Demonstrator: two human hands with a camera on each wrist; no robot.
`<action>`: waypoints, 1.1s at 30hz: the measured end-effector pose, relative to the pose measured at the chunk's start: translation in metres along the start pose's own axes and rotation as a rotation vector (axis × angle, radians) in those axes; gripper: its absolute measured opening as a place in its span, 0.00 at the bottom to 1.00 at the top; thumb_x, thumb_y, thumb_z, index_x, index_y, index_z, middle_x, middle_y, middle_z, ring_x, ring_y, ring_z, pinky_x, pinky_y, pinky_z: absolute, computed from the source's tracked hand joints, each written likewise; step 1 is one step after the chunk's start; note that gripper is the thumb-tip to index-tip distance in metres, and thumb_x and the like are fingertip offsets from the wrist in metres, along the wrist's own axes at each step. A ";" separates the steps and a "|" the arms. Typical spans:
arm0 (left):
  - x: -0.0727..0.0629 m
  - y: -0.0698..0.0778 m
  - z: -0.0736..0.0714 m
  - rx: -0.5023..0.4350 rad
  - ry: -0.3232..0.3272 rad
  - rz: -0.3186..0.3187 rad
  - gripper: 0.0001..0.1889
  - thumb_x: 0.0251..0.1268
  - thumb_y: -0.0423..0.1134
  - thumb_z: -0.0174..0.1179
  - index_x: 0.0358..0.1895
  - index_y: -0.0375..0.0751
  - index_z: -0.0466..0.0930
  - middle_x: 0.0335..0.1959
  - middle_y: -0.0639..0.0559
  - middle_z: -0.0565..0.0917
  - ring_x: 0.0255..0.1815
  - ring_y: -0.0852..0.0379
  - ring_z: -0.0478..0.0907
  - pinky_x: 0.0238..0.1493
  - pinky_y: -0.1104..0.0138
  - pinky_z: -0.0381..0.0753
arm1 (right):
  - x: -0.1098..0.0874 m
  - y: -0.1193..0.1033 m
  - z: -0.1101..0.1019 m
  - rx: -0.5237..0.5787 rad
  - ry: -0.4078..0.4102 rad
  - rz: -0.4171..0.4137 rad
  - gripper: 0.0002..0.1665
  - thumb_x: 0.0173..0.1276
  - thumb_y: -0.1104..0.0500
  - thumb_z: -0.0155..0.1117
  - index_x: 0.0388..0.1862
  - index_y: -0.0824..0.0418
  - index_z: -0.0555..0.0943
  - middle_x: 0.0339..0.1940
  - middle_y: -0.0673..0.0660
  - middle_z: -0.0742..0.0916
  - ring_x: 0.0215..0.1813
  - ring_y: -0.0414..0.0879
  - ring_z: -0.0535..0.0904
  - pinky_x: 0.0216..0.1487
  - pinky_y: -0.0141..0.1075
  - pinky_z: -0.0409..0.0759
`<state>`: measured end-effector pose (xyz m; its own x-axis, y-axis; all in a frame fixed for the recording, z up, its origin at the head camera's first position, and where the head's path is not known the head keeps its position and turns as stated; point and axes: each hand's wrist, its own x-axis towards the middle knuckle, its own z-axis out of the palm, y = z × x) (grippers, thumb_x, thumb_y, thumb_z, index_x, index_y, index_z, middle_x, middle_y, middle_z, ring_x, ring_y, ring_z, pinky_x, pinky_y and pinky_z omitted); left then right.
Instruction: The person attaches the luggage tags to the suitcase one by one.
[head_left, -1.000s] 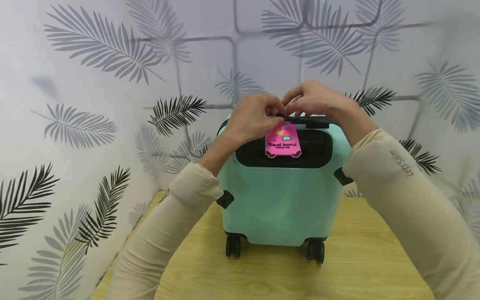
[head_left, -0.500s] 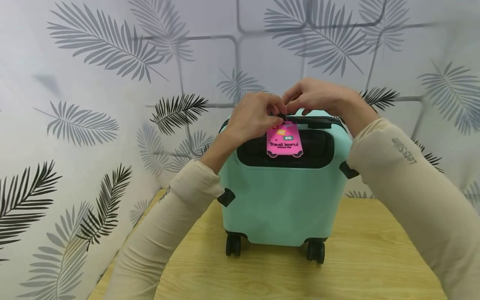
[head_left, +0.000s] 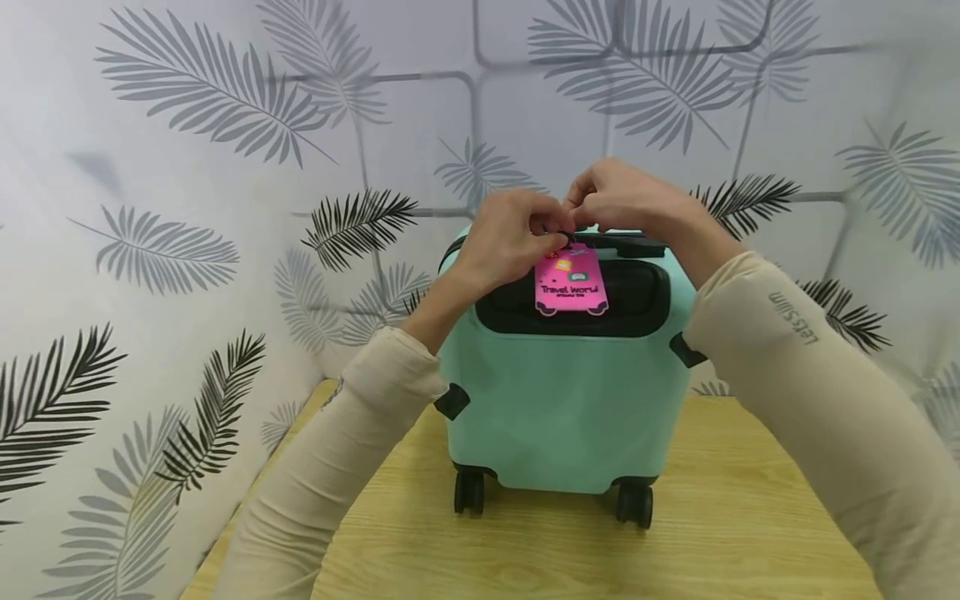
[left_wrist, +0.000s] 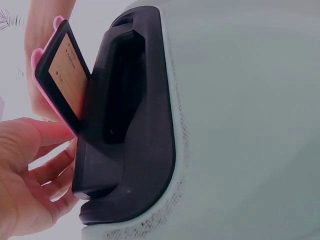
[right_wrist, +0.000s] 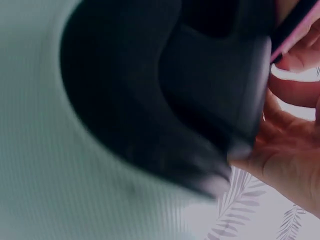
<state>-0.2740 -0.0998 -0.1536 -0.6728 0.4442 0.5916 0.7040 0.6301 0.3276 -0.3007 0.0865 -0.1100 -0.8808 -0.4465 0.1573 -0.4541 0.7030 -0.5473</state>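
Note:
A mint-green suitcase stands upright, its black carry handle along the top. Against its front hangs a pink luggage tag printed "Travel World". Thumb and forefinger of my left hand pinch the tag's black strap beside the handle. Curled fingers of my right hand meet the left fingertips there and pinch at the strap, mostly hidden behind the knuckles. In the left wrist view the tag turns its orange card side to the camera. Behind the handle in the right wrist view are fingers.
Under the suitcase is a wood-grain table, and black wheels rest on it. A leaf-patterned backdrop rises close behind and on the left. Black corner guards stick out at the suitcase's sides.
Both hands stay at the strap with small finger movements. The right wrist rises slightly, then lowers again. The tag shifts a little to the right in the head view.

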 end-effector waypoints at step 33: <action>-0.006 -0.008 0.010 -0.164 0.139 0.044 0.03 0.68 0.30 0.67 0.38 0.39 0.89 0.34 0.51 0.89 0.36 0.59 0.84 0.44 0.72 0.79 | 0.000 0.002 0.018 0.395 0.275 0.130 0.16 0.78 0.59 0.60 0.54 0.70 0.84 0.43 0.53 0.82 0.40 0.45 0.75 0.49 0.37 0.79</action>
<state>-0.2776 -0.1012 -0.1671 -0.6104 0.3695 0.7006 0.7673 0.4952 0.4074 -0.2989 0.0778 -0.1253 -0.9536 -0.1691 0.2491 -0.2998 0.4562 -0.8378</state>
